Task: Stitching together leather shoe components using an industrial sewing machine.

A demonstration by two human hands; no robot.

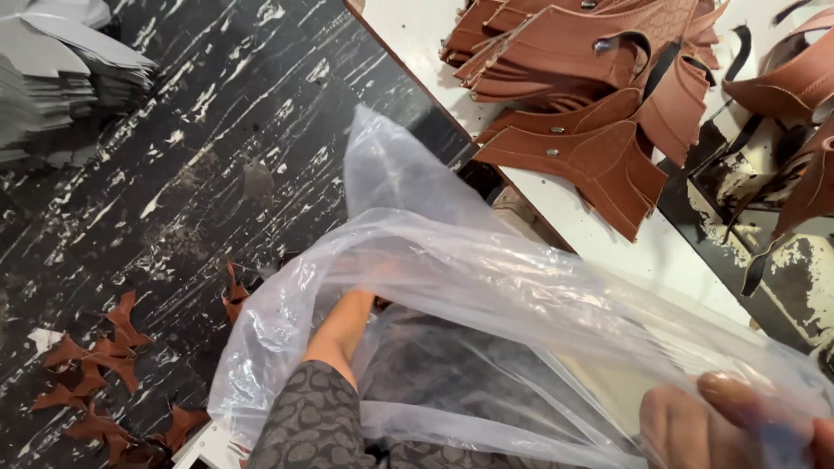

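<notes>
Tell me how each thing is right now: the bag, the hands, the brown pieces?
Clear plastic bag: opened, crumpled, held up.
Left hand: reaching inside the bag, mostly hidden.
Right hand: gripping the bag's edge.
Brown leather pieces: stacked on the white table.
Leather scraps: scattered on the floor.

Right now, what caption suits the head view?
Left hand reaches inside a clear plastic bag, right hand gripping its edge, beside stacked brown leather pieces.
</notes>
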